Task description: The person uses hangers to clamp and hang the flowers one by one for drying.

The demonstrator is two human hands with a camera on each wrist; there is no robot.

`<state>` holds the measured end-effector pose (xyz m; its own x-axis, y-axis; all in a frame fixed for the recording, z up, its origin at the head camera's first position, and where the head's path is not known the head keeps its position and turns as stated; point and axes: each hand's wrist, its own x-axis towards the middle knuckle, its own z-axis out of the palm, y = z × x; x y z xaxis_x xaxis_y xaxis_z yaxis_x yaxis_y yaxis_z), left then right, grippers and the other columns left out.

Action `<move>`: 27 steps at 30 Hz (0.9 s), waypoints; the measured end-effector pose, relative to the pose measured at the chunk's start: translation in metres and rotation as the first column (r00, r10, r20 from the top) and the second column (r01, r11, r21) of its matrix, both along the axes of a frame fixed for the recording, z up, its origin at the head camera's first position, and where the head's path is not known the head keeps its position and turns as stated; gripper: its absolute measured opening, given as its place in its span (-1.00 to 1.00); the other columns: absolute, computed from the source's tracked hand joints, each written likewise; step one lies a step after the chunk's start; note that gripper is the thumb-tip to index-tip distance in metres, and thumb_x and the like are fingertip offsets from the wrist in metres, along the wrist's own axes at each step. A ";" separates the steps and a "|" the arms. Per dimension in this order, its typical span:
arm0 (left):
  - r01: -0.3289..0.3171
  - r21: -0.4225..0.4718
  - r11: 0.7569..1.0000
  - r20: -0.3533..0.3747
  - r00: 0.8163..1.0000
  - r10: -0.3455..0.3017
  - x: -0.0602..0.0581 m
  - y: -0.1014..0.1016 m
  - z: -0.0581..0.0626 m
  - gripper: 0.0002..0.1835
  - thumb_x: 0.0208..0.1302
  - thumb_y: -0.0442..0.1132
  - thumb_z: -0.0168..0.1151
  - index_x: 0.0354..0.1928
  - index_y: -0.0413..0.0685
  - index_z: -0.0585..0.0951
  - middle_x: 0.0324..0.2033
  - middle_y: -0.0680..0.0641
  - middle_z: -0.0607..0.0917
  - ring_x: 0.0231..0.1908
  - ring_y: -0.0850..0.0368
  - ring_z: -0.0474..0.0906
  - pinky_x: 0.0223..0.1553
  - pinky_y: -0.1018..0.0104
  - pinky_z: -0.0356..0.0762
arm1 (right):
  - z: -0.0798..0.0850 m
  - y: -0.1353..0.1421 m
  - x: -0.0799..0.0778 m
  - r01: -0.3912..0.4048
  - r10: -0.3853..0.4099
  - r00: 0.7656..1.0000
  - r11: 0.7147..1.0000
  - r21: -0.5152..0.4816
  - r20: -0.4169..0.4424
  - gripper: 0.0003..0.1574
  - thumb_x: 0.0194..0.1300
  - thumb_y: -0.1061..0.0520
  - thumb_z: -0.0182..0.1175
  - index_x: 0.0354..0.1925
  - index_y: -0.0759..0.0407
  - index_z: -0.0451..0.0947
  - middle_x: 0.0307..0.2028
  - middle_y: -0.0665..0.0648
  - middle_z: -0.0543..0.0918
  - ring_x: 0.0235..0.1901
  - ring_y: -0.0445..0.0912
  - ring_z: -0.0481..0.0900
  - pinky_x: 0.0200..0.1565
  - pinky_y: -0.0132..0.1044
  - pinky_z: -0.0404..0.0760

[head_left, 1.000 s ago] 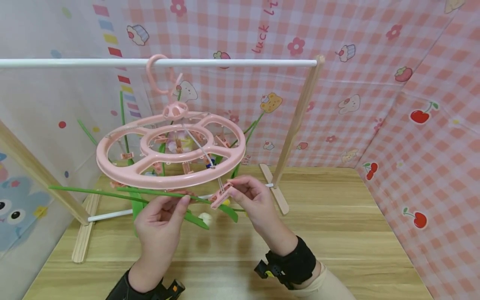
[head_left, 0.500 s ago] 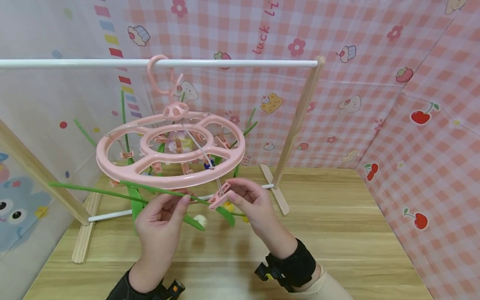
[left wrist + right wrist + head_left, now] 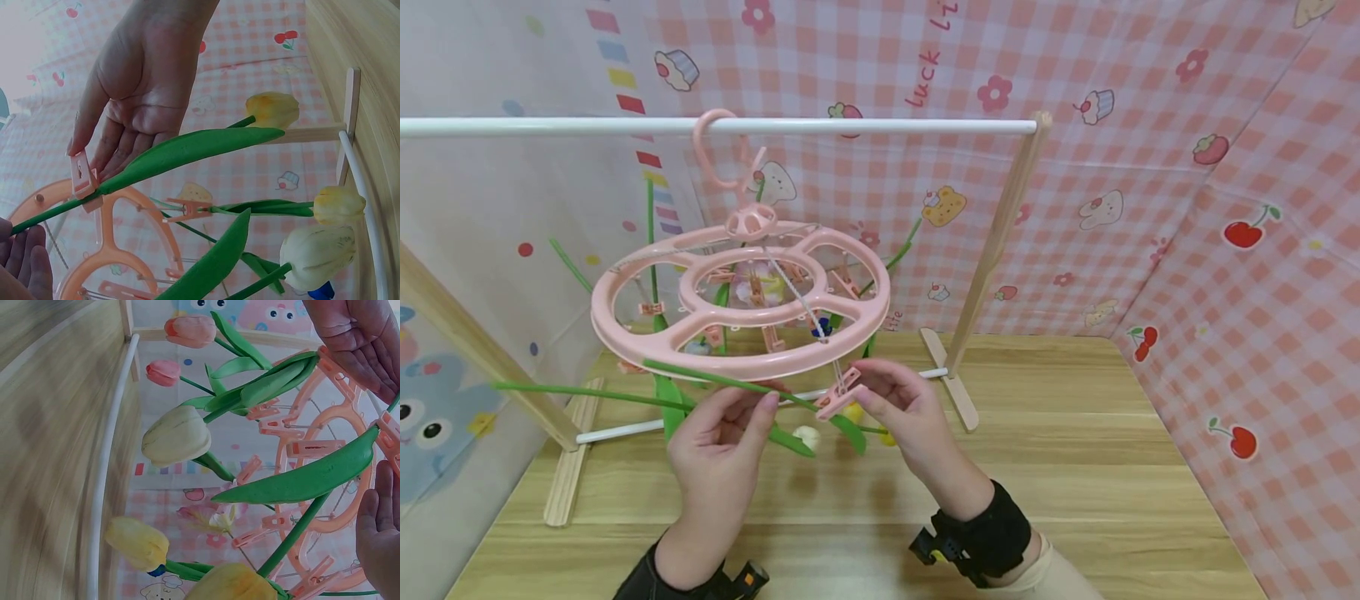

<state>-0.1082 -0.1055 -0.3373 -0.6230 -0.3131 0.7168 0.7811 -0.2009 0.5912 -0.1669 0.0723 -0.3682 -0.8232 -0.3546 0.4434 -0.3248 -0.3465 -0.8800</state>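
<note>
My left hand (image 3: 715,454) pinches the green stem (image 3: 707,378) of an artificial tulip just below the front rim of a pink round clip hanger (image 3: 741,363). With thumb and fingers my right hand (image 3: 913,408) squeezes a pink clothes peg (image 3: 838,394) hanging from that rim. In the left wrist view the peg (image 3: 83,178) sits across the stem beside a long leaf (image 3: 194,150); whether it bites cannot be told. A yellow bloom (image 3: 273,109) is at the stem's end. Beside it a white tulip (image 3: 177,435) hangs head down.
The hanger's hook (image 3: 703,150) loops over a white rail (image 3: 880,126) on wooden posts (image 3: 1000,242). Several other tulips hang from its pegs, including a yellow one (image 3: 137,544) and a pink one (image 3: 164,373). Below lies a wood-grain tabletop (image 3: 1060,483); patterned cloth surrounds it.
Both hands keep nearly the same place and hold. The hanging stems and the white bloom sway slightly, and the peg has shifted a little to the left.
</note>
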 end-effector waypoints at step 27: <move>-0.139 -0.136 0.981 0.133 0.979 0.157 0.009 -0.018 -0.001 -0.87 -0.08 -0.71 0.11 -0.39 -0.63 0.48 -0.50 -0.34 0.61 -0.44 0.08 0.61 -0.35 0.41 0.58 | -0.011 0.006 -0.004 -0.030 0.030 0.999 0.999 -0.011 -0.015 -0.49 0.17 0.38 0.05 0.10 0.45 0.22 0.03 0.39 0.40 -0.05 0.16 0.44 -0.01 -0.12 0.46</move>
